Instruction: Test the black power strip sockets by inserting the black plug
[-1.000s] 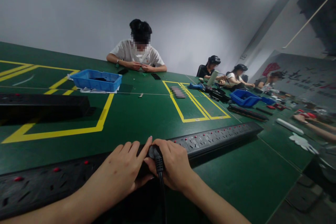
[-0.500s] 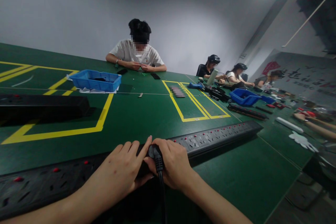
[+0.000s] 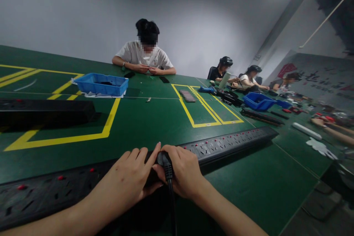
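Observation:
A long black power strip (image 3: 221, 145) with red switches crosses the green table in front of me. My right hand (image 3: 184, 169) is closed round a black power plug (image 3: 163, 159) at the strip's middle. From the plug a black cord (image 3: 172, 206) runs down toward me. My left hand (image 3: 132, 173) wraps over the strip just left of the plug, its thumb underneath and its index finger beside the plug. The plug's prongs and the socket under it are hidden, so how far it sits in cannot be told.
Another black power strip (image 3: 47, 112) lies at the left. Beyond it stands a blue tray (image 3: 103, 85). Yellow tape (image 3: 206, 124) marks the green table (image 3: 143, 121). A person (image 3: 146, 53) sits opposite; several others work at the right, near a blue bin (image 3: 258, 102) and a white glove (image 3: 319, 147).
Both hands keep the same hold on the strip and plug. The whole view has shifted very slightly.

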`<act>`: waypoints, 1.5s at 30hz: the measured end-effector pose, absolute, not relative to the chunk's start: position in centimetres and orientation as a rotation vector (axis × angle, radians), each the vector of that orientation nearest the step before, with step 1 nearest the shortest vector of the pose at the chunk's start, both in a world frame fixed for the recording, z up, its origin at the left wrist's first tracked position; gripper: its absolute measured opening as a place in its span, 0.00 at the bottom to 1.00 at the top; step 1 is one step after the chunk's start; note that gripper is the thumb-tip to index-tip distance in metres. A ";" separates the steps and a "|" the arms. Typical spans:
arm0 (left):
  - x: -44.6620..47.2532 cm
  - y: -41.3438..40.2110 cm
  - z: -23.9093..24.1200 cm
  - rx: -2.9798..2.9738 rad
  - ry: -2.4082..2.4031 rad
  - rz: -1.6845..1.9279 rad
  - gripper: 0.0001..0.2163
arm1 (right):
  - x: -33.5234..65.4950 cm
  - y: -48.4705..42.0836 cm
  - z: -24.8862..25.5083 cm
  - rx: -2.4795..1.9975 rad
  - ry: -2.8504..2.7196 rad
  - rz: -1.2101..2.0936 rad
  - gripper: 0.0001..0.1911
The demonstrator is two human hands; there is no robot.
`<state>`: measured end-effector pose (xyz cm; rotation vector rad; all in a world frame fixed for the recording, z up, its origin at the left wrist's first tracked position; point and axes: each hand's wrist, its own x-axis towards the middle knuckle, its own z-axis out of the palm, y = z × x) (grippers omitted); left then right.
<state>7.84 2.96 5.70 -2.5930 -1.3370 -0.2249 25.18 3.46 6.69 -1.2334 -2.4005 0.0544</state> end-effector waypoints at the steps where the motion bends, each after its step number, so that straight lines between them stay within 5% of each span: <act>1: 7.8 2.9 5.7 -2.593 -1.336 -0.227 0.30 | 25.2 3.5 6.7 -1.230 -2.401 0.052 0.18; 45: 7.8 3.0 5.6 -2.603 -1.318 -0.242 0.29 | 25.3 3.5 6.9 -1.199 -2.408 -0.002 0.18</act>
